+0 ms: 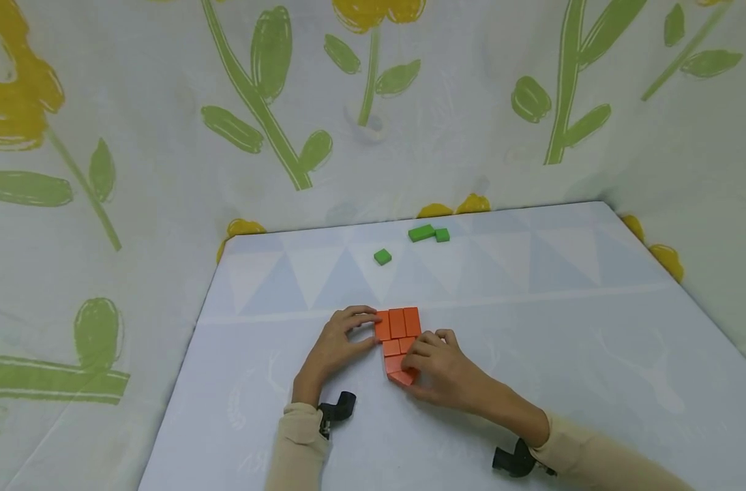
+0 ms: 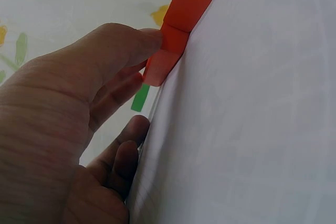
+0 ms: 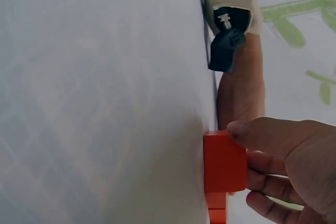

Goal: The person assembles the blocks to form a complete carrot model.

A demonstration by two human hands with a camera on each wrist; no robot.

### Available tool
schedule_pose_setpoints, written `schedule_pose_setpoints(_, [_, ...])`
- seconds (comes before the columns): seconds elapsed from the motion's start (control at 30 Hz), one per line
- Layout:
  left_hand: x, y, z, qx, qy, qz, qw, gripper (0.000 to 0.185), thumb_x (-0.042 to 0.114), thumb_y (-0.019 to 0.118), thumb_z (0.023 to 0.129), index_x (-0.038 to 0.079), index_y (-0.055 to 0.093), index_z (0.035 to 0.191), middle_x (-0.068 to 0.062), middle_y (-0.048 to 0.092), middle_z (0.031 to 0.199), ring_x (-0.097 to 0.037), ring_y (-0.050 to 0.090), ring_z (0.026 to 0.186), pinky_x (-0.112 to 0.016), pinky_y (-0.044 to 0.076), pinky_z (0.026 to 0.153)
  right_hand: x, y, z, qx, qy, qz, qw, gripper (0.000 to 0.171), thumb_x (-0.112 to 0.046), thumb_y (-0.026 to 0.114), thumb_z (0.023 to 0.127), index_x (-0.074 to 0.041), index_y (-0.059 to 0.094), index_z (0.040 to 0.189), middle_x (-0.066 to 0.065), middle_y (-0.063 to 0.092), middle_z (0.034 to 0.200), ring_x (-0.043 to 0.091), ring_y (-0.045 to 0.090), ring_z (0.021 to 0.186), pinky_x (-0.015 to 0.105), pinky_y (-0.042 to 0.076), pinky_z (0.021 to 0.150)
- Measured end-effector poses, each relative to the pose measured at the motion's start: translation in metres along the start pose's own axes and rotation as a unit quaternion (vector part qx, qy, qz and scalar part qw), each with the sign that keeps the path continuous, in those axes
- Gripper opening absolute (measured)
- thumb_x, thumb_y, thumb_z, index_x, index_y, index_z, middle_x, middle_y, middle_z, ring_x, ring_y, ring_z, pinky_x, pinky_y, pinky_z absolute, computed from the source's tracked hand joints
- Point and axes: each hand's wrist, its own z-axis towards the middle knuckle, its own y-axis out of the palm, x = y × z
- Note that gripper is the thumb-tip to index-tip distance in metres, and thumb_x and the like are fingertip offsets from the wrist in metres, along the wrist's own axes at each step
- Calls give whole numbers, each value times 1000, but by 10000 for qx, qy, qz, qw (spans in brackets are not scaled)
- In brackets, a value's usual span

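Several orange blocks lie close together on the table: three tall ones side by side at the far end, smaller ones nearer. At their left edge, my left hand touches the far-left block with thumb and forefinger, its other fingers loosely bent. The left wrist view shows that thumb against the orange side. My right hand is over the near right part of the group and pinches the nearest orange block, thumb at its near corner in the right wrist view. Its fingers partly hide the blocks there.
Toward the back of the table lie a long green block, a small green block beside it and another green block. A flower-print cloth hangs behind. Dark wrist cameras stick out from both sleeves.
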Motion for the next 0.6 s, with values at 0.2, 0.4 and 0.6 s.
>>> schedule_pose_setpoints(0.2, [1,-4,1,-9,45,14,10000,38,30,77,89,25,71,126,10,56,137,-18,48,128,-48,39,105,6,-8,9,-47,85,51,9999,34,-37,89,74,-19,73,99,-9,64,100,14,54,101,45,38,87])
schedule_pose_setpoints(0.4, [1,-3,0,-13,55,35,10000,37,31,77,89,25,70,125,11,56,136,-19,48,129,-49,37,107,29,-25,23,-232,841,379,9955,27,-30,83,83,-16,75,104,-7,66,106,17,56,107,46,36,89])
schedule_pose_setpoints(0.6, [2,0,0,-25,18,-21,10000,37,30,77,89,25,71,125,12,56,136,-19,48,127,-48,41,102,72,-37,41,-86,1414,289,9895,26,-24,81,86,-11,74,108,1,68,110,24,56,111,52,34,92])
